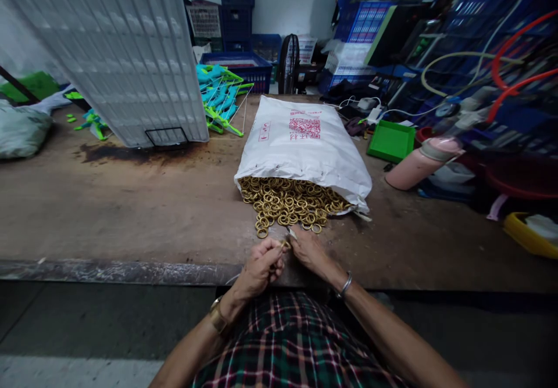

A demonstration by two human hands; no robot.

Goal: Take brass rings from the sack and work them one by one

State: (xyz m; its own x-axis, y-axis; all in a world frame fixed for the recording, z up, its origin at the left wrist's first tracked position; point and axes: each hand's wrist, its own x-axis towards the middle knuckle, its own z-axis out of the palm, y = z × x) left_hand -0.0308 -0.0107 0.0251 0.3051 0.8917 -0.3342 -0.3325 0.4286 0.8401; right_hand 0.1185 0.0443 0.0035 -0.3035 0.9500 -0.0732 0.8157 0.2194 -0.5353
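A white sack with red print lies on the table, its open mouth facing me. Many brass-coloured rings spill out of it onto the wood. Just in front of the pile, my left hand pinches one gold ring between thumb and fingertips. My right hand is closed on a small tool with a pale blade-like part, close to that ring. Most of the tool is hidden in the fingers.
A tall ribbed plastic panel stands on the wooden table at the left. Teal and green pieces lie beside it. At the right are a green tray, a pink bottle and a yellow tray.
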